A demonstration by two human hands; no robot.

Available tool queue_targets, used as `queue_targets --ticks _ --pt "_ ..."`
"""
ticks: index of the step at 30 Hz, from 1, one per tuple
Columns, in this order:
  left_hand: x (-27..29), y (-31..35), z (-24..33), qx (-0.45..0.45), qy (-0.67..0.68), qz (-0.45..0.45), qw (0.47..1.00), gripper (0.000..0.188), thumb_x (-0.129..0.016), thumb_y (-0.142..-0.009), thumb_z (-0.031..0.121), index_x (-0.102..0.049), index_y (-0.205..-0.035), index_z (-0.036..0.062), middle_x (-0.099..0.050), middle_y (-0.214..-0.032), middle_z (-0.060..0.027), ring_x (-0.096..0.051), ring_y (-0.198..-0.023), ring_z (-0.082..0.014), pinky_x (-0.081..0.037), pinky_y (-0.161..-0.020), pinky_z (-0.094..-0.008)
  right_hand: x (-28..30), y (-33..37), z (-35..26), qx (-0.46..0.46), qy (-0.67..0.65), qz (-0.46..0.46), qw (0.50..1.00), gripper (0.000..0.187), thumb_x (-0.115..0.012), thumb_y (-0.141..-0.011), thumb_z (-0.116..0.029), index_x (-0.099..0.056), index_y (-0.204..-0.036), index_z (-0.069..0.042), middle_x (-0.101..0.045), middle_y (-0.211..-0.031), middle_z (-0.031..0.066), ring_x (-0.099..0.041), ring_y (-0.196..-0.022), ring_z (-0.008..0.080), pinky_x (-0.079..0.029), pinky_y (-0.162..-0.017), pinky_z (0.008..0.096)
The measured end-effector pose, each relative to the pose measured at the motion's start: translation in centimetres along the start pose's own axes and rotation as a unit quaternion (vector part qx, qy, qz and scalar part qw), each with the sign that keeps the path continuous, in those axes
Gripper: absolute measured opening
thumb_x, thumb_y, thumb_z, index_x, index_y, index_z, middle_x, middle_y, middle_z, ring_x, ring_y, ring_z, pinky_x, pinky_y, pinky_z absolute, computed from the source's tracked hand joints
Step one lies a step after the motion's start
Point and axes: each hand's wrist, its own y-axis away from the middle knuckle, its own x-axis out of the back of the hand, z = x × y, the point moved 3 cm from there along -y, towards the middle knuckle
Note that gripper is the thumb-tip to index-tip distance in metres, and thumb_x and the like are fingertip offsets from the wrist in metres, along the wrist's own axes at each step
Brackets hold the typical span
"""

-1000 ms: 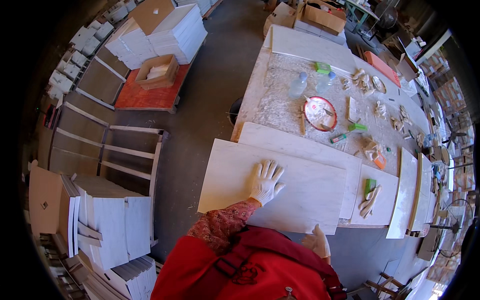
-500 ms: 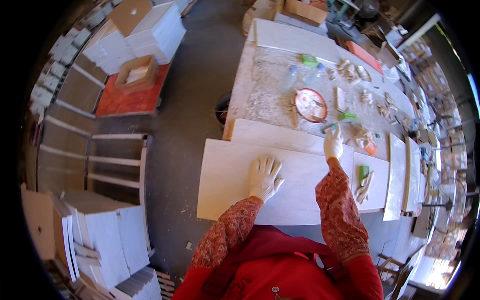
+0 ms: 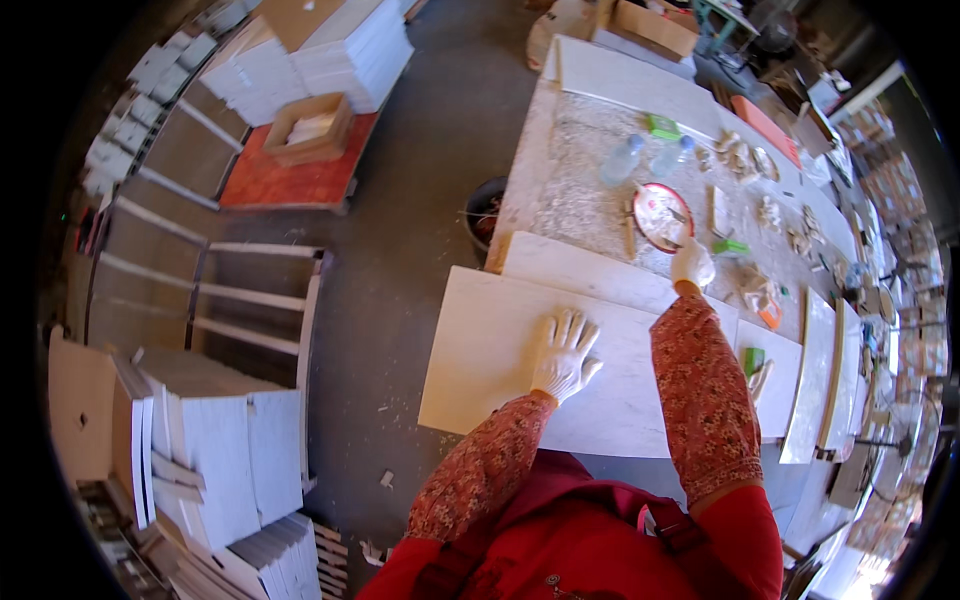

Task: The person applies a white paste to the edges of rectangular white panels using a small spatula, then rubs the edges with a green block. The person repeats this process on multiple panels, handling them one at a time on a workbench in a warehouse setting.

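My left hand [image 3: 566,356], in a white knit glove, lies flat with fingers spread on a pale marble-look slab [image 3: 480,370]. My right hand [image 3: 692,264], gloved too, is closed at the near right edge of a round red-rimmed dish [image 3: 646,196]. What its fingers hold is hidden. The dish contains whitish paste and a flat-bladed putty knife [image 3: 677,214]. Behind the first slab, a second pale slab [image 3: 560,262] lies partly covered. A stick-like tool [image 3: 630,232] rests left of the dish, and a small green object [image 3: 731,246] lies to the right of my right hand.
Two clear plastic bottles [image 3: 622,160] and a green box [image 3: 662,126] stand farther back on the table. Crumpled gloves or rags [image 3: 760,290] lie rightward. A dark bucket [image 3: 486,210] sits by the table's left side. Metal racks [image 3: 250,290] and stacked slabs [image 3: 220,450] stand at left.
My right hand has moved up toward the dish, covering the small teal thing seen by its fingertips before. My left hand stays flat on the slab. The whole view has shifted slightly.
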Motion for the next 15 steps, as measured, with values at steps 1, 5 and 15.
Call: queue_targets --ticks 1,5,15 --pt "-0.1 0.4 -0.3 0.005 0.0 0.009 1.0 0.068 -0.063 -0.089 0.053 -0.054 -0.145 0.015 -0.047 -0.152 -0.0184 -0.038 -0.142 -0.0397 -0.024 -0.118 -0.0587 1.1 0.3 -1.0 0.009 0.019 -0.012 1.0 0.021 -0.057 -0.091 -0.021 -0.075 -0.099 -0.015 -0.075 -0.093 0.0166 -0.074 -0.085 0.0373 -0.058 -0.072 0.0519" --pt "1.0 0.5 0.0 -0.005 -0.017 0.029 0.999 0.066 -0.065 -0.088 0.053 -0.056 -0.142 0.0151 -0.052 -0.146 -0.0174 -0.041 -0.139 -0.0384 -0.028 -0.114 -0.0572 3.4 1.2 2.2 -0.022 -0.07 0.01 0.997 0.033 -0.054 -0.094 -0.034 -0.077 -0.099 -0.011 -0.074 -0.094 0.0176 -0.072 -0.085 0.0374 -0.056 -0.074 0.0501" --pt "1.0 -0.2 1.7 0.003 -0.149 -0.01 0.989 0.058 -0.055 -0.094 0.055 -0.052 -0.144 0.024 -0.046 -0.154 -0.0117 -0.037 -0.143 -0.0389 -0.025 -0.117 -0.056 4.7 22.2 24.2 -0.123 -0.475 -0.215 0.845 0.02 -0.059 -0.096 -0.01 -0.066 -0.11 0.002 -0.067 -0.082 0.0053 -0.058 -0.066 0.0099 -0.045 -0.058 0.0241"
